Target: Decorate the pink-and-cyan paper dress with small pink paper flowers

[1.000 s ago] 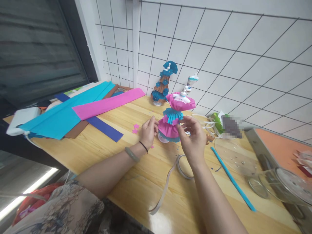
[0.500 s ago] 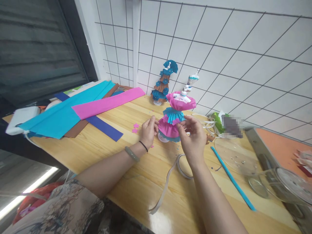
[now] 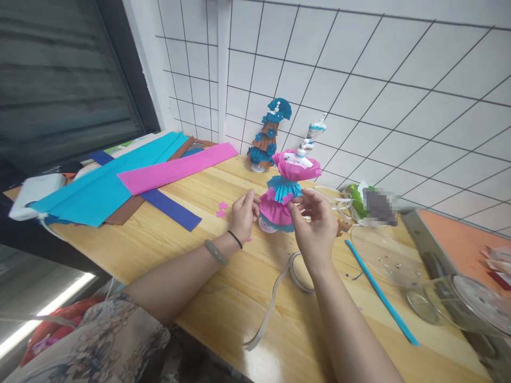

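In front of me stands a doll-like figure in a tiered crepe-paper dress (image 3: 275, 211), pink and turquoise, with a wide pink ruffle (image 3: 297, 167) near its top. My left hand (image 3: 244, 213) is closed, its fingertips at the left edge of the lower pink tier. From the other side, my right hand (image 3: 317, 218) pinches with thumb and index finger at a small pink paper flower (image 3: 287, 199) against that tier. Another pink flower (image 3: 271, 193) sits on the tier to its left. Loose pink flowers (image 3: 221, 214) lie on the table beside my left hand.
Crepe-paper strips in turquoise (image 3: 107, 183), pink (image 3: 179, 167) and dark blue (image 3: 171, 210) lie at left. Behind stands a blue-and-brown paper figure (image 3: 265, 141). A tape roll (image 3: 301, 274), a turquoise strip (image 3: 381, 292) and a clear jar (image 3: 459, 303) are at right.
My right fingertips have shifted very slightly to the left at the pink flower. My left hand and the figure stay where they were.
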The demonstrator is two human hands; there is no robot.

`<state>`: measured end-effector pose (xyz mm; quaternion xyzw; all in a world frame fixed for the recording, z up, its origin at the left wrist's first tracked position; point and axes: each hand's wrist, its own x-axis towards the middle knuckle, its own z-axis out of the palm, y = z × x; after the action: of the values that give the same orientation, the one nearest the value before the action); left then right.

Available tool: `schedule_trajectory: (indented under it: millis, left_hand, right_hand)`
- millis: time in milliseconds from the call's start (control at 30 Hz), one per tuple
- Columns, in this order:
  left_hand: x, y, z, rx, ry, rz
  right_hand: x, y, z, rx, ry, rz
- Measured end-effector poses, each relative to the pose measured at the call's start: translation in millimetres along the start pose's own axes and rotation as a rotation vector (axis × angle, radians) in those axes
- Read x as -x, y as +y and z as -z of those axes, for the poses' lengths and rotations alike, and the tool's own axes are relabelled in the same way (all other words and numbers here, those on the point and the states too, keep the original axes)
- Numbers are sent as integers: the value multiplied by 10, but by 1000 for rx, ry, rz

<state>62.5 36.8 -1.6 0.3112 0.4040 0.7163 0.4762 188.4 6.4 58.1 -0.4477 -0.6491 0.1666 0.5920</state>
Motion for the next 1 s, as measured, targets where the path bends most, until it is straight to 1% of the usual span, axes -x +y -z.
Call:
schedule_trajectory:
  millis: [200,367,600,833,1000]
  left_hand:
    - [0,4,-5,-2,-2,4]
    - [-2,2,-7,-14,2,19]
    - [-5,13,5,-27,11,20]
    - [-38,31,19,-32,38,-8]
    - [-78,-27,61,-39,58,-52]
  right_hand:
    - [8,19,-13,19,8,4]
    - [2,13,-1,33,41,13]
    - [-18,28,21,-7,53,-41]
    - [-99,121,125,-74,122,-108]
    - [-148,32,245,-210,176,-106]
